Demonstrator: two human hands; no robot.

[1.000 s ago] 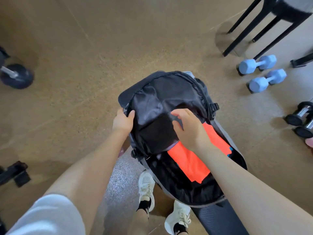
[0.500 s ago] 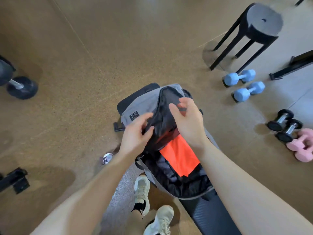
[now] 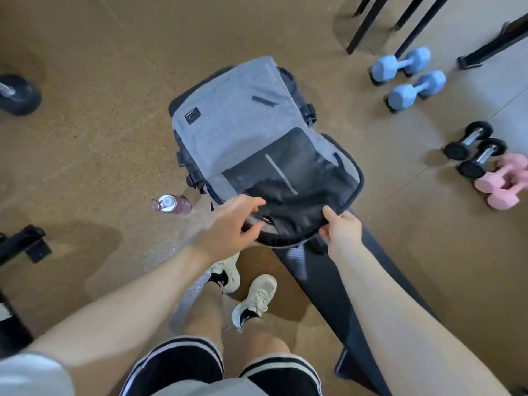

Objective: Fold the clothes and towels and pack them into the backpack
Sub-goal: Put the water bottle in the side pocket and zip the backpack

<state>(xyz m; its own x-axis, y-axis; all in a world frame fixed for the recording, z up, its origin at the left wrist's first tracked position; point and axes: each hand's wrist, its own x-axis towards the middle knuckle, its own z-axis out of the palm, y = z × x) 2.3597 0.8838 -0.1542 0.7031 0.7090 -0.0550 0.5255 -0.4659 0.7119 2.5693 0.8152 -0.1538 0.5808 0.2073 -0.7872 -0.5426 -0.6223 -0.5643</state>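
Observation:
A grey and black backpack (image 3: 237, 118) lies on the end of a dark bench (image 3: 337, 284), its front flap laid down over the main compartment. The orange garment seen earlier is hidden under the flap. My left hand (image 3: 231, 224) is at the near edge of the backpack, fingers spread and blurred, touching the black rim near a buckle. My right hand (image 3: 340, 230) pinches the near right corner of the black flap edge between thumb and fingers.
A purple water bottle (image 3: 171, 204) stands on the brown floor left of the bench. Blue dumbbells (image 3: 408, 75), black dumbbells (image 3: 471, 150) and pink dumbbells (image 3: 505, 181) lie at the right. Black stool legs (image 3: 380, 21) stand at top right. My feet in white shoes (image 3: 251, 292) are below the backpack.
The flap has been swung over from open to lying down on the backpack, covering the orange garment. Both hands moved from the top of the flap to the near edge.

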